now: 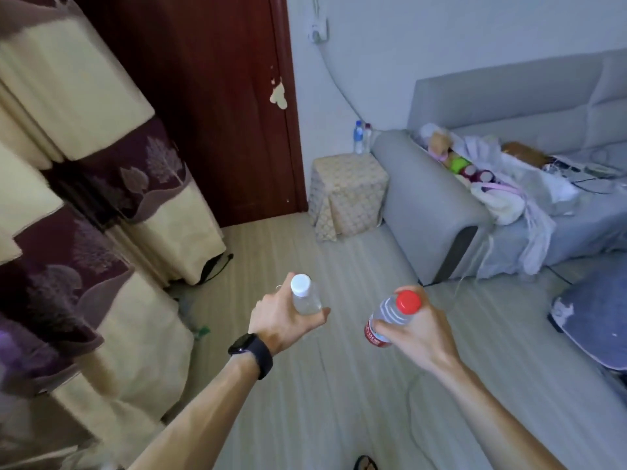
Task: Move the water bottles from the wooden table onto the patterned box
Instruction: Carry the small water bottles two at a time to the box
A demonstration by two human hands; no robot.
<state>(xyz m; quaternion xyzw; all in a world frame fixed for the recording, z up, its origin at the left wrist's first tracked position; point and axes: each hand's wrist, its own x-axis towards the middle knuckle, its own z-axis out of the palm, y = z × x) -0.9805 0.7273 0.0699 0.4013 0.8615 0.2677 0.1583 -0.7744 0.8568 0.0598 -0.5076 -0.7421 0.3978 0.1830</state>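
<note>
Four bottles show. Two are in hand: the left hand (283, 318) curls round a white-capped bottle (304, 297), the right hand (415, 329) round a red-capped bottle (390, 317), both held above the floor. Two more bottles (361, 137) stand touching on the one patterned box (347, 191), just beside one grey sofa (441, 212).

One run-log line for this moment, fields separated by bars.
left hand: holds white-cap bottle | right hand: holds red-cap bottle | patterned box: two bottles on it
</note>
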